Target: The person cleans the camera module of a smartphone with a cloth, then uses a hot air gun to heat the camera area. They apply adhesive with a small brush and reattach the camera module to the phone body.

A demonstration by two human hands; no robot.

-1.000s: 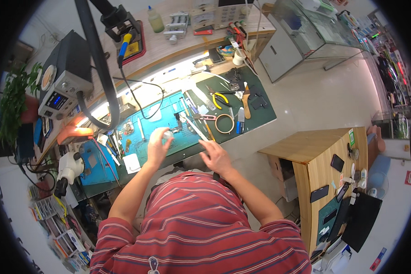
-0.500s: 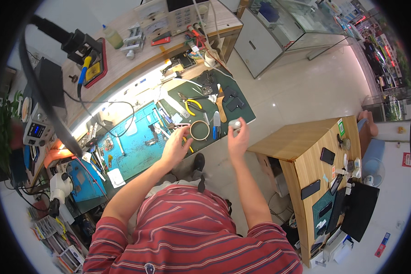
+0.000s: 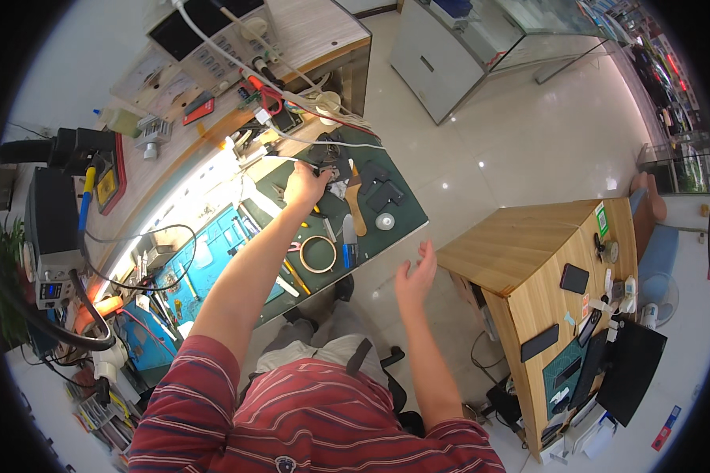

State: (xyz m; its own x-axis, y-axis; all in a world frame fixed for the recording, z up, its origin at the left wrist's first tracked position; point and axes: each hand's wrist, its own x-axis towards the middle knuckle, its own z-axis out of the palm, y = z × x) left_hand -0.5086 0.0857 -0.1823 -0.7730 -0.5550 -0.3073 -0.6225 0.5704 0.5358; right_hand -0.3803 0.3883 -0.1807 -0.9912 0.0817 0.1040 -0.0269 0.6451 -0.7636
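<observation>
Delicacy counted: left hand (image 3: 304, 186) was at the dark parts (image 3: 325, 150), grip unclear, a light pinch wise; right hand (image 3: 416, 277) hung unclenched, empty

On the right, a wooden desk (image 3: 489, 248) bears two dark phones (image 3: 539, 342), a green mat (image 3: 560, 366) and a black monitor (image 3: 631, 370), while a glass display case (image 3: 552, 49) stands farther off on the pale floor (image 3: 473, 173). At the far left, a leafy plant (image 3: 6, 260) sits near a machine with a lit blue display (image 3: 51, 290) and a white microscope (image 3: 110, 359). Above them, a blue-and-yellow soldering iron (image 3: 87, 193) and a bottle of yellowish liquid (image 3: 120, 121) are near a red-edged tray (image 3: 121, 169).
</observation>
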